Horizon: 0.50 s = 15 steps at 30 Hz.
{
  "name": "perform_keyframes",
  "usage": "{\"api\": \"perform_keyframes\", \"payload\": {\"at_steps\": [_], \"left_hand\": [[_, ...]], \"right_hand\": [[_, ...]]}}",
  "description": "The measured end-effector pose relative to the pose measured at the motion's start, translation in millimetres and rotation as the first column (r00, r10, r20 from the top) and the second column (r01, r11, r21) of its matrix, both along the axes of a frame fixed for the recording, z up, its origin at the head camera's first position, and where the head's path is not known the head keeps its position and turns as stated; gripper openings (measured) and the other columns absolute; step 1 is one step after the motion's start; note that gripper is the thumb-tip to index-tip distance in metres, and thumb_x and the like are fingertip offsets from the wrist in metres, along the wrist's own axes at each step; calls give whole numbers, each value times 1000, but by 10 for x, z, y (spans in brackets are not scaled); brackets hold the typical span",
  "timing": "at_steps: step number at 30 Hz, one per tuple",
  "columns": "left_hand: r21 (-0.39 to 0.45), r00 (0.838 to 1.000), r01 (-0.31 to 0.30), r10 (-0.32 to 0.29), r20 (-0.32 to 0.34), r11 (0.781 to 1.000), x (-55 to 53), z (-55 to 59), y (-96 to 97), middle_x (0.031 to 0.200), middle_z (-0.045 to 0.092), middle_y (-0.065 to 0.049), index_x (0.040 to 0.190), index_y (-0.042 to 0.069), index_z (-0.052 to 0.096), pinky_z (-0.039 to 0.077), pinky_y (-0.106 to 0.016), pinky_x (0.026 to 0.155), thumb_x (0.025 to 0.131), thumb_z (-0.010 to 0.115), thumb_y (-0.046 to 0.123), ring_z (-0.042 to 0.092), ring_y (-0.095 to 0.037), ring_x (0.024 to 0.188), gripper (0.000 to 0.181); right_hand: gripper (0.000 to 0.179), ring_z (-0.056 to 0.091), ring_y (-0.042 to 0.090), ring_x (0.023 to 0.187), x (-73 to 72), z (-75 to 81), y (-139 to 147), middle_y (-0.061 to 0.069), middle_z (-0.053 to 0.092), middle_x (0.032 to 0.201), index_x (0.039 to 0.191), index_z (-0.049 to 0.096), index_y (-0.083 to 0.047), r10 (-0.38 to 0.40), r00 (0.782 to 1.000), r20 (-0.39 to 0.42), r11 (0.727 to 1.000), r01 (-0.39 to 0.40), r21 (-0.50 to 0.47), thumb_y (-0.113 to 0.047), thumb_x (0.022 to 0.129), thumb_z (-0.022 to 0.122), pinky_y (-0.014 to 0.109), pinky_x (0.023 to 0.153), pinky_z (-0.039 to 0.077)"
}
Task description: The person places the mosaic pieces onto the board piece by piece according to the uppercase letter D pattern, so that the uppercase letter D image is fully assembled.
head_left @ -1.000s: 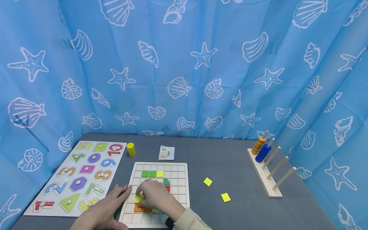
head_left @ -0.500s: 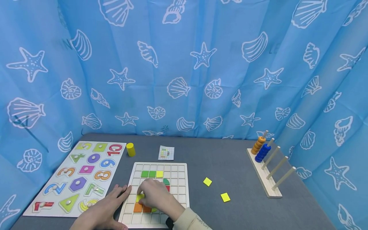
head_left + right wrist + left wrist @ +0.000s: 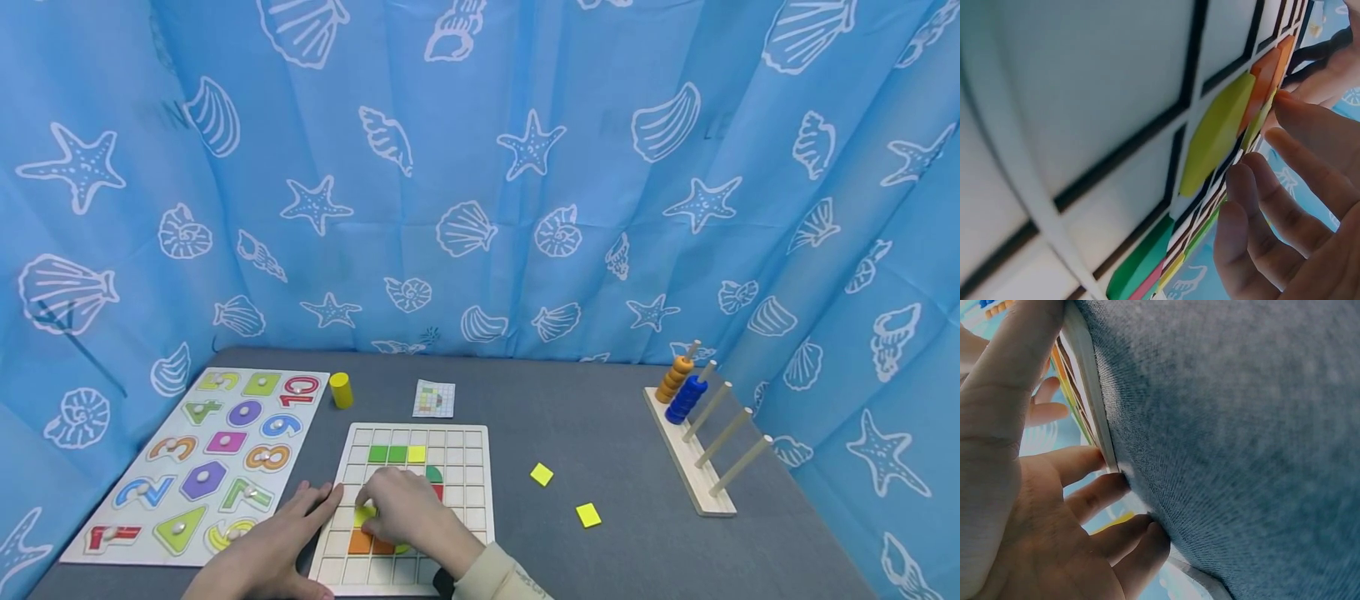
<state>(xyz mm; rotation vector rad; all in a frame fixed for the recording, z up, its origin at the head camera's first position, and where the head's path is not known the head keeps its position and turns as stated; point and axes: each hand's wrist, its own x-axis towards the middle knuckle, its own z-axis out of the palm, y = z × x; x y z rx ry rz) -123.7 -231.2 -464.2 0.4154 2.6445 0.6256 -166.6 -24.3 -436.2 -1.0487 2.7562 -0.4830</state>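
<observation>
A white grid board [image 3: 474, 454] lies flat on the table. My right hand [image 3: 416, 510] is over it, thumb and index finger pinching a yellow tile [image 3: 365, 515] at a cell just above the orange tiles [image 3: 361, 542]. In the right wrist view that yellow tile [image 3: 1252, 130] shows at the fingertips, largely edge-on; the other fingers are bent near the board. My left hand [image 3: 270, 546] lies with spread fingers against the board's left edge, thumb by its near corner. Green tiles [image 3: 387, 454], another yellow tile [image 3: 417, 454] and a green rounded piece [image 3: 433, 474] sit in cells.
Two loose yellow tiles [image 3: 542, 474] lie right of the board. A pattern card [image 3: 433, 399] and yellow cylinder [image 3: 341, 390] stand behind it. A number-and-shape puzzle [image 3: 176, 417] is at left, a peg stand [image 3: 693, 467] with orange and blue beads at right.
The yellow tile under my right fingers has shifted and turned slightly, moving a little up and right over its cell. My left hand stays against the board.
</observation>
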Motion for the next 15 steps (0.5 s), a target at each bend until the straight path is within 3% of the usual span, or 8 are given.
{"api": "perform_keyframes", "payload": {"at_steps": [8,15], "left_hand": [[5,1000,10,-10,-9,1000,9,2,-3,161,34,-30,159,1,32,36,-76,107,63,90,60,19,-64,148,126],[2,1000,4,-4,-15,1000,11,-7,-4,161,34,-30,159,2,31,36,-75,108,62,91,59,19,-63,149,127]], "right_hand": [[26,61,0,82,-48,54,124,-8,77,107,107,82,-20,-49,999,7,998,50,-35,-22,81,85,16,60,46],[23,67,4,86,-122,129,354,-3,77,101,106,81,-18,-99,995,27,992,101,-79,-22,83,84,19,62,49]]}}
